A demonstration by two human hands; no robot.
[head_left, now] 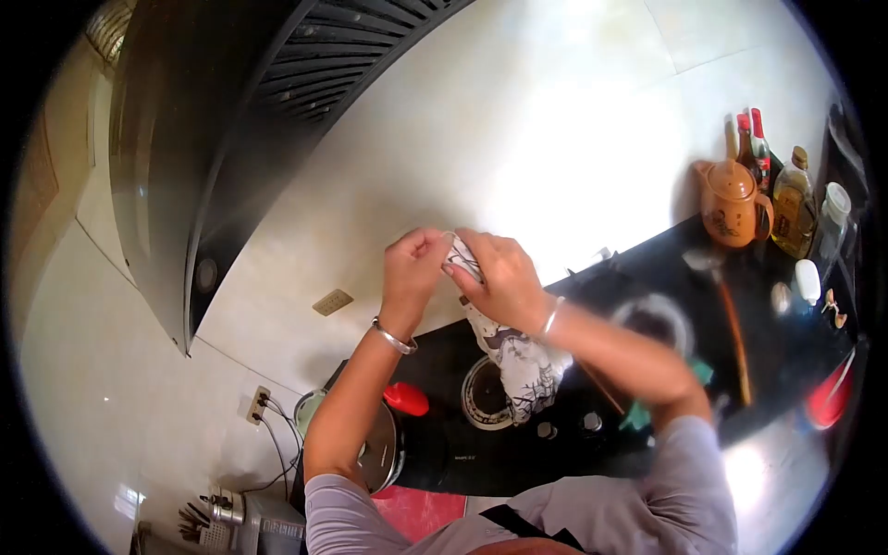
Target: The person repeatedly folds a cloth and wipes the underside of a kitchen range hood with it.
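A white cloth with a dark branch-like print (pixel 523 361) hangs from my raised hands over the stove, its lower end bunched above the front edge. My right hand (pixel 499 276) is closed around the upper part of the cloth, thumb toward me. Close on its left, my left hand (pixel 413 264) has its fingers curled in a pinch at the cloth's top edge. What exactly the fabric item is, I cannot tell. Behind the cloth, a round burner (pixel 484 398) of the black stove (pixel 444 444) is partly covered.
A range hood (pixel 199 166) juts out at upper left. On the right stand an orange teapot (pixel 731 208), an oil bottle (pixel 794 208) and red-capped bottles (pixel 760 148). A long-handled spatula (pixel 733 324) lies on the stove. A pot (pixel 381 453) and a red object (pixel 406 399) sit at left.
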